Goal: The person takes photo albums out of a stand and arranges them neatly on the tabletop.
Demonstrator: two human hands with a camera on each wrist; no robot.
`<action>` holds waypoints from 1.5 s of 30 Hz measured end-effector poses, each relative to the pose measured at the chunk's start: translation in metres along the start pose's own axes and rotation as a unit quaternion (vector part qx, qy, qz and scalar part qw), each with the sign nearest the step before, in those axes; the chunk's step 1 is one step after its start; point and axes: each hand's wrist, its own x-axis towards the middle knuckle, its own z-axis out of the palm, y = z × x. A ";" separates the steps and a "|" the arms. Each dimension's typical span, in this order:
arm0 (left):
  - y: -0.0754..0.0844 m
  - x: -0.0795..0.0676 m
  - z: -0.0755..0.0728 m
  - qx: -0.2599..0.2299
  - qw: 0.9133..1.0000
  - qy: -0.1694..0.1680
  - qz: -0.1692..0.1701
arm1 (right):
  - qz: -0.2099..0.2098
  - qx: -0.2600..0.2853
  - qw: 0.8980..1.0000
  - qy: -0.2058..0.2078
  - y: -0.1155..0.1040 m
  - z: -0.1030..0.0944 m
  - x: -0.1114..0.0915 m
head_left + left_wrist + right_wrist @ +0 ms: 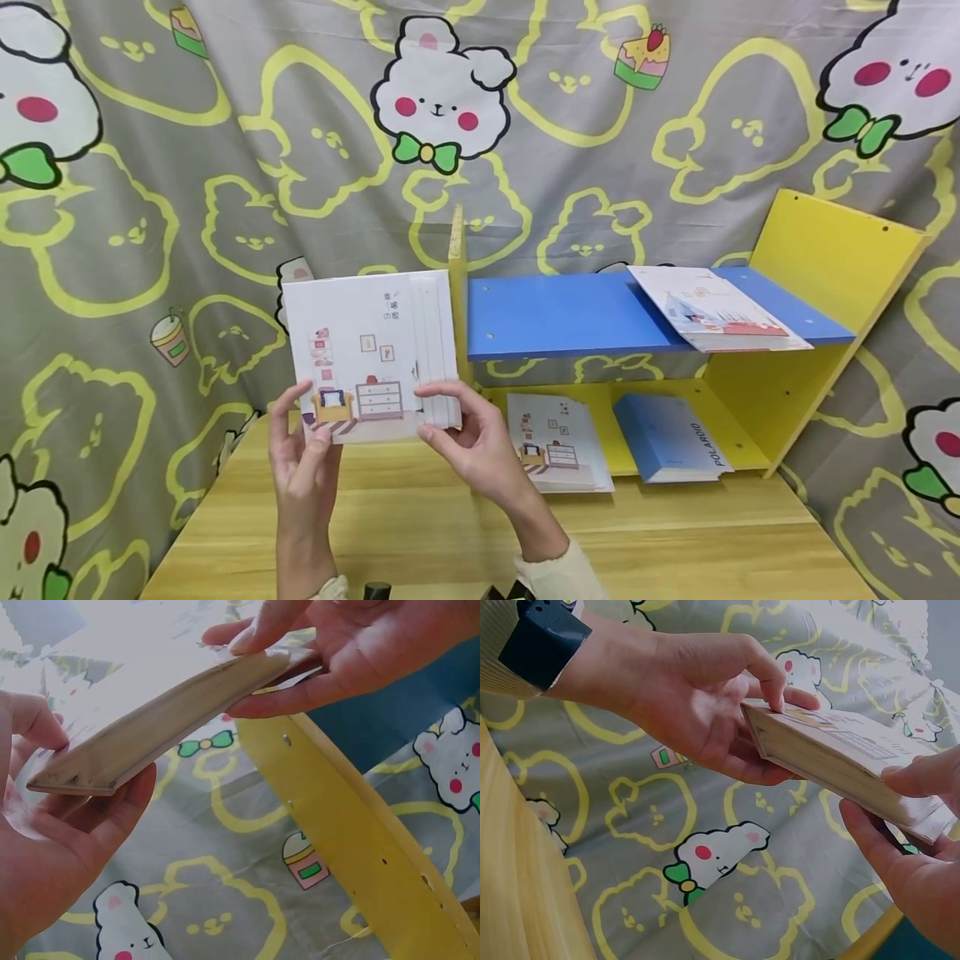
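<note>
Around a likely book [375, 346], curled hands [476, 442]

On our left wrist [600, 660] we wear a broad dark band [546, 646]; on the band's elbow side comes our left sleeve [501, 626], beige and finely ribbed. Our right sleeve [562, 575], opposite the band, looks cream.

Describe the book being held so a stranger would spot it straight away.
Find the yellow-and-blue shelf unit, then look at its left end. There the left hand and right hand hold a white book picturing an armchair and drawers. A lookalike lies on the lower shelf; only this one is held.
</note>
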 end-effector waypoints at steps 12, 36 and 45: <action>0.000 0.004 -0.009 0.012 1.000 -0.010 -0.014 | -0.015 -0.008 1.000 0.008 0.009 0.001 0.004; 0.010 0.005 -0.027 -0.016 0.998 -0.043 -0.040 | 0.011 -0.005 1.000 0.006 0.017 0.016 0.009; 0.016 0.003 -0.033 0.001 0.997 -0.039 -0.060 | 0.010 0.002 1.000 0.004 0.021 0.021 0.011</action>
